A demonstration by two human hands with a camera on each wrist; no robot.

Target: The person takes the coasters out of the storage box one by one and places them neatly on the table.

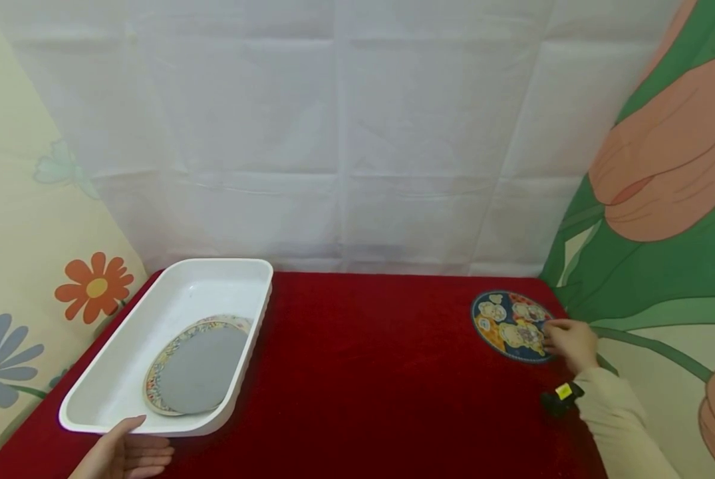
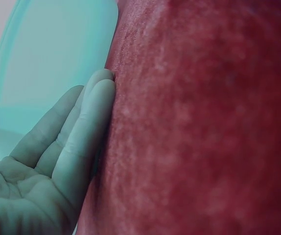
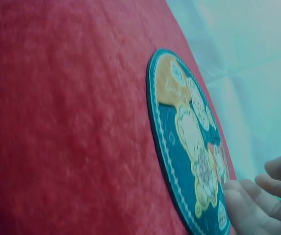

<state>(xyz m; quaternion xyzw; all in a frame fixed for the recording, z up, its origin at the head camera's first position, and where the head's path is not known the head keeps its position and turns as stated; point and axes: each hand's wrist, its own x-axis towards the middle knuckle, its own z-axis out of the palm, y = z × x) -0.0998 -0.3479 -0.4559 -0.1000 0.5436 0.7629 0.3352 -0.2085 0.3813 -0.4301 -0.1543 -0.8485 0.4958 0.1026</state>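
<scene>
A round blue mat printed with cartoon bears lies flat near the right end of the table. My right hand is over its right edge, fingers loosely bent. The right wrist view shows the thumb apart from the fingers; whether they touch the mat is hard to tell. At left stands a white plastic tray holding overlapping round mats: a grey one on top of one with a patterned border. By the tray's near edge is my left hand, palm up-turned and fingers extended, holding nothing.
Red velvety cloth covers the table. A white sheet hangs behind it, and flower-printed cloths flank the sides. On the right wrist is a black strap with a yellow label.
</scene>
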